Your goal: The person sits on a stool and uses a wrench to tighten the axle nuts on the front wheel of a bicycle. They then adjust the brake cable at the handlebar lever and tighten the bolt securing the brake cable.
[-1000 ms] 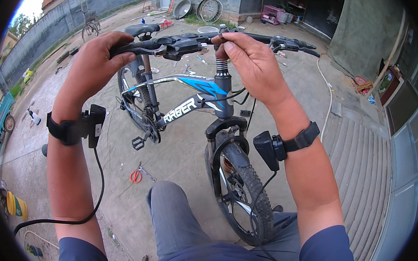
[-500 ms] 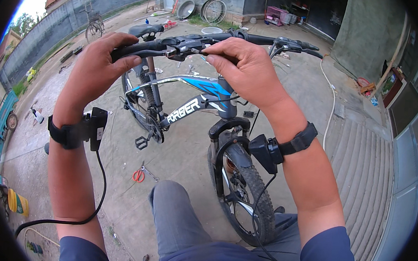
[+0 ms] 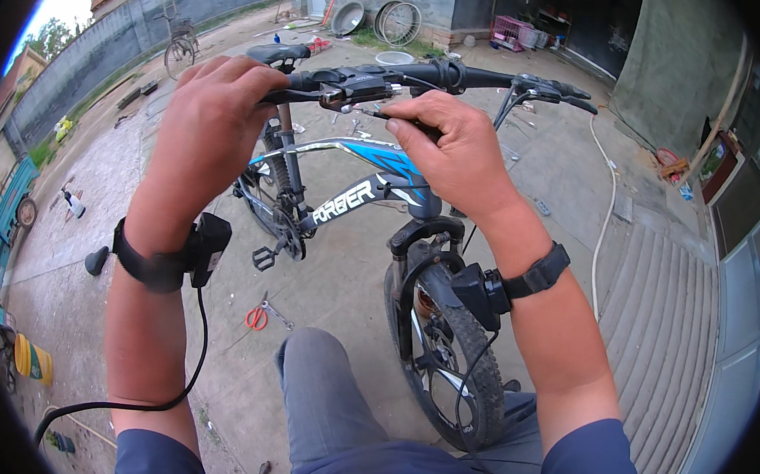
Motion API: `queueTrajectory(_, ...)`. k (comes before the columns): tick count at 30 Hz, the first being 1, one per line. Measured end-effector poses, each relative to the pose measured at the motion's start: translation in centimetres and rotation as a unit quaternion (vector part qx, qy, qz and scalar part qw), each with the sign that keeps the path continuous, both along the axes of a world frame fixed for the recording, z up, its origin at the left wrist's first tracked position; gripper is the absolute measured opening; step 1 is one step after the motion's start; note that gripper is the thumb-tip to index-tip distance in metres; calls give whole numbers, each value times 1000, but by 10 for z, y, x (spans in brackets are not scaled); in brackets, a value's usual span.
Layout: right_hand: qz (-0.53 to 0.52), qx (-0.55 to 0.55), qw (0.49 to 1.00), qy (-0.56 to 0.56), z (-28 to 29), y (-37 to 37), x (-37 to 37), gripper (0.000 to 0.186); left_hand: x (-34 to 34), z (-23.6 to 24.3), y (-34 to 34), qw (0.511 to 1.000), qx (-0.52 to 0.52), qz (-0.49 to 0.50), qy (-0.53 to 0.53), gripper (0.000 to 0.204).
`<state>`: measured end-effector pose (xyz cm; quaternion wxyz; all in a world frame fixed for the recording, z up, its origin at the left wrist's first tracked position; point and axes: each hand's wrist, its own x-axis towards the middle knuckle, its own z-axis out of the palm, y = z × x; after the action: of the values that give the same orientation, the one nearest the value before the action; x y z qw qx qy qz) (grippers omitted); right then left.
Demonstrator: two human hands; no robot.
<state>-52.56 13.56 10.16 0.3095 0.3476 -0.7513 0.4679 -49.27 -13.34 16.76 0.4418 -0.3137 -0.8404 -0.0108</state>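
Observation:
A grey, blue and white bicycle stands before me, its handlebar running across the top of the view. My left hand is wrapped over the bar's left end, round the grip and black brake lever; its fingertips are partly hidden. Just right of it sits the black brake and shifter unit. My right hand pinches a thin cable between thumb and fingers. The cable's pale metal end lies close below the lever unit; whether it touches cannot be told.
The front wheel stands by my knee. Orange-handled scissors and a wrench lie on the concrete. A yellow bucket and teal cart are at left, concrete steps at right. Dark wires hang from both wrist straps.
My left hand has closed farther round the grip and lever, its thumb now out of sight. My right hand has dropped slightly below the lever unit, with the cable end now showing.

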Motion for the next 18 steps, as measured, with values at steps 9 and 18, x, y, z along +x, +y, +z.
queueTrajectory(9,6,-31,999,-32,1,3,2,18,-1,-14,30,996,-7,-11,88,17)
queueTrajectory(18,-15,-14,1000,-14,-4,1,1,18,-5,-19,39,997,15,-19,67,15)
